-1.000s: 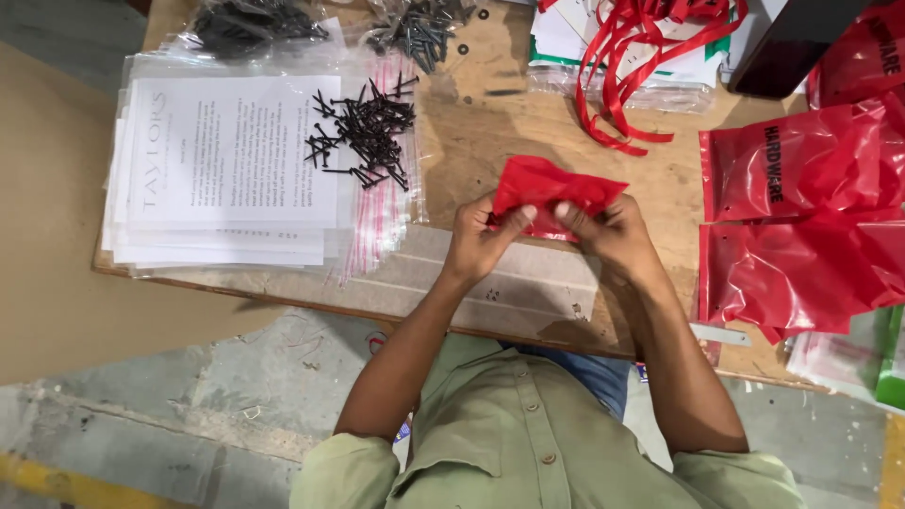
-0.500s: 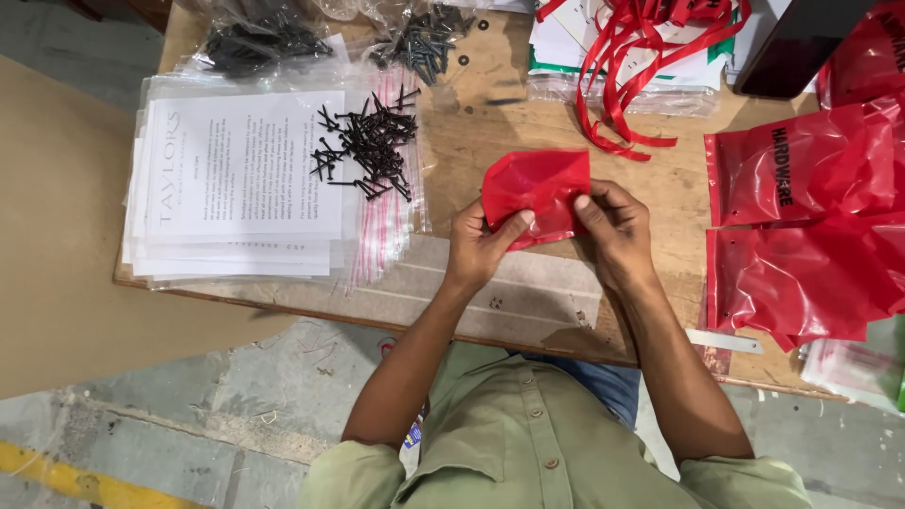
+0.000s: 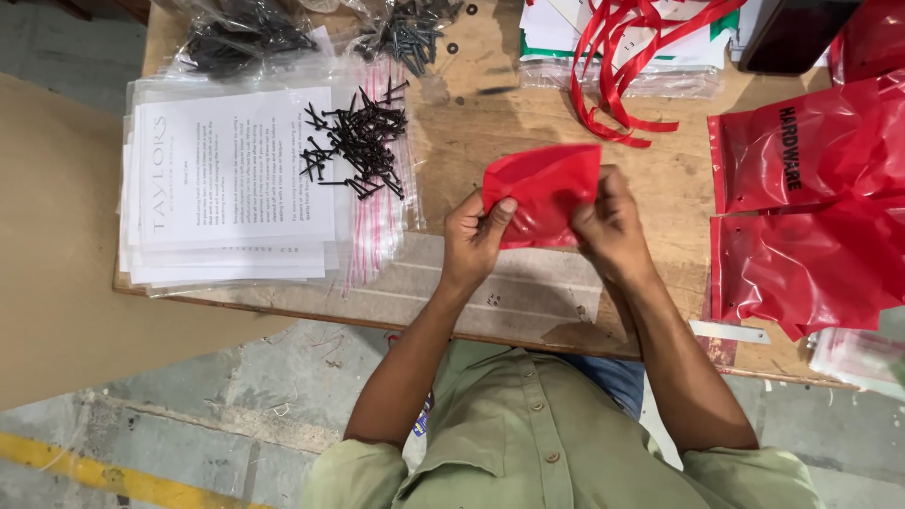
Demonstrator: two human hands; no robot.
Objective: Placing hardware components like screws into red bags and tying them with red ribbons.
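A small red plastic bag (image 3: 542, 193) is held just above the wooden table (image 3: 490, 123), between the person's two hands and near the table's front edge. The left hand (image 3: 474, 240) pinches the bag's lower left corner, thumb on top and the other fingers curled beneath. The right hand (image 3: 608, 226) grips the bag's right side with its fingers bent over the plastic; from this angle its fingertips are hidden, so how tightly it pinches is hard to say. Whether anything is inside the bag cannot be told, as the red film is opaque and crumpled.

To the left, a loose heap of black screws (image 3: 358, 146) lies on a stack of clear zip bags (image 3: 236, 174), each holding a white printed sheet. Two more clear bags of dark screws (image 3: 240, 33) sit at the far edge, partly cut off by the frame. Tangled red ribbon (image 3: 627, 66) lies over flat packets at the top. On the right, a pile of larger red bags (image 3: 811, 217) runs out of view.

Bare wood shows above the held bag, between the screws and the ribbon, and a taped strip of table lies below the hands. The table's front edge runs just before the person's green shirt (image 3: 528, 443), with concrete floor (image 3: 189, 415) below.
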